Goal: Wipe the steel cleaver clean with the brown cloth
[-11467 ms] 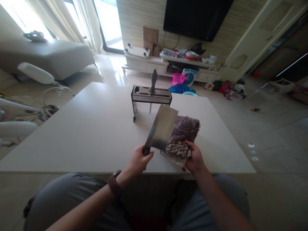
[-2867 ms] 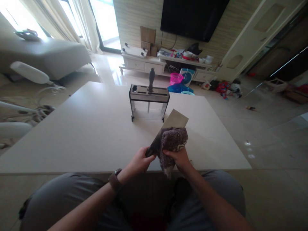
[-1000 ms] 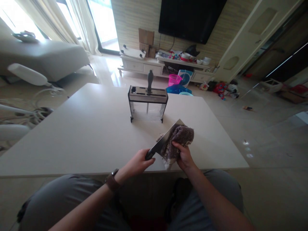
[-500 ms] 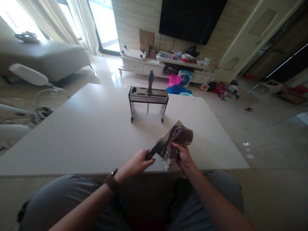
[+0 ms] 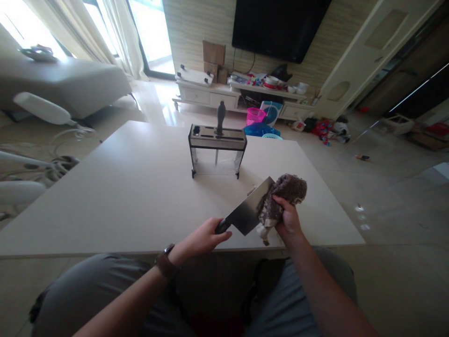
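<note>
While the left hand (image 5: 206,235) wraps firmly round the black handle (image 5: 222,227) of a cleaver (image 5: 247,209), I see the right hand (image 5: 289,221) pinching a folded, shaggy purple-brown cloth (image 5: 289,187), thumb on top. Blade and cloth meet above the near part of the white table (image 5: 122,201); from here I can't tell whether they touch. Just beyond stands a clear-sided knife block (image 5: 217,136), one dark-handled knife (image 5: 220,114) upright in it.
</note>
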Tool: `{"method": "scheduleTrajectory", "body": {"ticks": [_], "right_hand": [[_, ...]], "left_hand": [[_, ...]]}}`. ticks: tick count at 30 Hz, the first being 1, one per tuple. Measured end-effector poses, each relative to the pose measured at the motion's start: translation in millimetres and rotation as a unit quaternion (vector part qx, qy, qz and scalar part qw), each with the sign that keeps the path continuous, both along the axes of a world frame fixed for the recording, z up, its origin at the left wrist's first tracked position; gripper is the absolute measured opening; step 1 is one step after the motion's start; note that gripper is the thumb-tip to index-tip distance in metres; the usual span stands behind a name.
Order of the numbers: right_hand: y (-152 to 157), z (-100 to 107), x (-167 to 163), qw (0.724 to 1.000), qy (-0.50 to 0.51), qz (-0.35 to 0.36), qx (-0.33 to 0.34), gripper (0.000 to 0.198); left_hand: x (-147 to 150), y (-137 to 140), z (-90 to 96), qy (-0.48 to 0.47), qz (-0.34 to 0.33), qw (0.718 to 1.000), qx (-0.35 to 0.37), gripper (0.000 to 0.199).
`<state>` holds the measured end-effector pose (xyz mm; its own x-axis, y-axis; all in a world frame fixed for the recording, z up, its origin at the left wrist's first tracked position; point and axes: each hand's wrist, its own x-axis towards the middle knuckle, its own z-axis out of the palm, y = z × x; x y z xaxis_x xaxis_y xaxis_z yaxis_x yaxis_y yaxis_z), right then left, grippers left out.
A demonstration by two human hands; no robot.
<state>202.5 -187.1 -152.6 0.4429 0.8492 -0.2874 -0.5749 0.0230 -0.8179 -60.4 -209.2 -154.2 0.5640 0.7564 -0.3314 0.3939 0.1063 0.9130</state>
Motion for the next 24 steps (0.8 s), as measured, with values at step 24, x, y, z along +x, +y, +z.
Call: {"method": "scheduleTrajectory", "body": {"ticks": [24], "right_hand": [[-13,-21,-32,0.996,0.024,0.068,-0.046,0.037]], "left_hand": [[-3,3,-18.7,-0.002,0.033,0.999,0.000,0.037]]}}
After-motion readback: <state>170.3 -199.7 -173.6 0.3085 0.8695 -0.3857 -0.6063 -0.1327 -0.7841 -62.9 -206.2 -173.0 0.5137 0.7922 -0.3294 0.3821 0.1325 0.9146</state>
